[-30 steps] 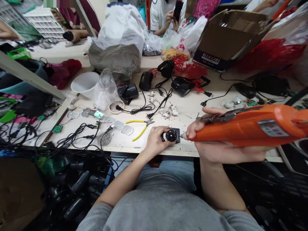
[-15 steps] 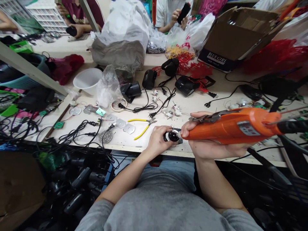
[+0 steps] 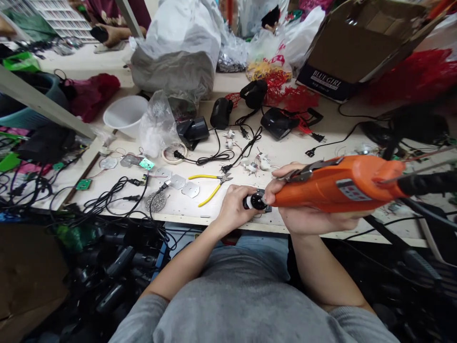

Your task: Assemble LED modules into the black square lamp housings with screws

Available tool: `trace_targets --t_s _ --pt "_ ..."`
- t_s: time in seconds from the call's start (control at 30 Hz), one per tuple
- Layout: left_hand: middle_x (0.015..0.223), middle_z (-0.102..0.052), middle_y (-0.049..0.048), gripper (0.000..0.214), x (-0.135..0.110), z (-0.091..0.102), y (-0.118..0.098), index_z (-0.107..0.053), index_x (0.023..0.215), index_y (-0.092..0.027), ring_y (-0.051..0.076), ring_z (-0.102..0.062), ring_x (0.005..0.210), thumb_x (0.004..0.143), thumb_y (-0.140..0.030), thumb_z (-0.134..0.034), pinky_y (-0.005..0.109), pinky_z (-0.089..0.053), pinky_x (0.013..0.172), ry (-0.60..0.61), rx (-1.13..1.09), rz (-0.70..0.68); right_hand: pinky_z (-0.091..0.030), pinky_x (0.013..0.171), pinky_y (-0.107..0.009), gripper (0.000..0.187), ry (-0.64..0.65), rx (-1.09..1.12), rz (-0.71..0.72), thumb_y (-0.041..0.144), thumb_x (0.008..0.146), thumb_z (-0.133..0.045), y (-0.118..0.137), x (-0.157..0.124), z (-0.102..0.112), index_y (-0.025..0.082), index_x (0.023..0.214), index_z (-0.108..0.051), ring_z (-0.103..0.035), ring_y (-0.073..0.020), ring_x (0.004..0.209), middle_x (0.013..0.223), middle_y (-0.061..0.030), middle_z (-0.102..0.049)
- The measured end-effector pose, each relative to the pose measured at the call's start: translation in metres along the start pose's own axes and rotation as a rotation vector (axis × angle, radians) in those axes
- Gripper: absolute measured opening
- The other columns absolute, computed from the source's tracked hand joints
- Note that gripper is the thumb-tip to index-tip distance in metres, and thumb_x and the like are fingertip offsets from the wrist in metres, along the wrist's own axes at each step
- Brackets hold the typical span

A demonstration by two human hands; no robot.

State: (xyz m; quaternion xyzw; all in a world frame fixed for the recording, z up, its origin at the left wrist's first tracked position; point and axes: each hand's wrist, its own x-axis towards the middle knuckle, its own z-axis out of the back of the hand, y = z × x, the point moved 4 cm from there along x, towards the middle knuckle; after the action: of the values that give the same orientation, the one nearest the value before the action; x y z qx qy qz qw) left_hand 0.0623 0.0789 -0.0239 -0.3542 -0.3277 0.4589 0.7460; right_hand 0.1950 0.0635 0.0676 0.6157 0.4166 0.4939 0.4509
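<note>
My right hand (image 3: pixel 307 219) is wrapped round an orange electric screwdriver (image 3: pixel 332 183), its tip end pointing left. That end meets a small round black-and-white part (image 3: pixel 257 201) at the front of the bench. Fingers of my left hand (image 3: pixel 235 207) are closed on the left side of this part, which looks like a small motor or fan. A dark flat piece lies partly hidden beneath it. Just left of my left hand lie yellow-handled cutting pliers (image 3: pixel 210 188), their jaws apart.
Behind my hands lie small white motors (image 3: pixel 257 163), black plug cords (image 3: pixel 214 159) and black dryer-like housings (image 3: pixel 278 123). Metal plates (image 3: pixel 191 189) and a wire-wool ball (image 3: pixel 155 202) lie left. A white bucket (image 3: pixel 125 114) and a cardboard box (image 3: pixel 357 47) stand farther back. A co-worker's hand (image 3: pixel 114 35) holds a black part.
The screwdriver has tilted a little and its rear end has shifted left. My left hand stays on the round part. The whole view has moved slightly.
</note>
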Motion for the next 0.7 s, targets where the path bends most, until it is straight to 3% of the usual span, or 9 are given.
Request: trace_targets --t_s 0.1,0.3,0.47,0.63,0.7 --pt "0.093 -0.075 0.0014 0.032 0.000 0.000 0.000 -0.069 0.091 -0.024 0.026 -0.063 0.096 0.066 -0.027 -0.089 0.041 -0.050 0.087 0.015 0.012 0.010 -0.043 0.047 -0.042 0.082 0.067 -0.025 -0.053 0.101 0.055 -0.033 -0.005 0.000 -0.001 0.032 0.093 -0.056 -0.054 -0.0250 0.054 0.082 -0.0084 -0.064" --pt "0.085 -0.072 0.0003 0.030 0.001 0.000 0.000 -0.068 0.088 -0.024 0.025 -0.061 0.092 0.067 -0.025 -0.088 0.039 -0.050 0.084 0.013 0.021 0.008 -0.047 0.051 -0.045 0.089 0.043 -0.103 -0.034 0.104 0.056 -0.020 -0.008 0.000 0.002 0.032 0.093 -0.058 -0.061 -0.0301 0.064 0.086 -0.0109 -0.064" --pt "0.092 -0.072 0.0011 0.036 -0.001 0.001 -0.002 -0.068 0.094 -0.025 0.026 -0.061 0.096 0.066 -0.026 -0.090 0.039 -0.050 0.085 0.022 0.047 0.021 -0.048 0.048 -0.046 0.085 0.007 -0.010 -0.027 0.103 0.057 -0.028 -0.006 0.001 0.004 0.031 0.090 -0.060 -0.062 -0.0293 0.059 0.087 -0.0107 -0.066" --pt "0.109 -0.072 0.0036 0.063 -0.004 0.003 -0.008 -0.065 0.114 -0.026 0.028 -0.060 0.104 0.060 -0.035 -0.095 0.041 -0.051 0.088 0.009 0.071 -0.022 -0.051 0.048 -0.047 0.095 0.019 -0.094 -0.006 0.104 0.060 -0.017 -0.004 0.001 0.005 0.032 0.102 -0.063 -0.067 -0.0316 0.065 0.093 -0.0119 -0.070" --pt "0.107 -0.072 0.0039 0.059 -0.005 0.004 -0.011 -0.065 0.112 -0.025 0.027 -0.061 0.104 0.062 -0.037 -0.094 0.040 -0.050 0.091 -0.015 0.067 -0.076 -0.053 0.049 -0.048 0.101 0.048 -0.214 0.009 0.103 0.062 -0.010 -0.005 0.000 0.006 0.032 0.109 -0.064 -0.069 -0.0326 0.067 0.096 -0.0124 -0.071"
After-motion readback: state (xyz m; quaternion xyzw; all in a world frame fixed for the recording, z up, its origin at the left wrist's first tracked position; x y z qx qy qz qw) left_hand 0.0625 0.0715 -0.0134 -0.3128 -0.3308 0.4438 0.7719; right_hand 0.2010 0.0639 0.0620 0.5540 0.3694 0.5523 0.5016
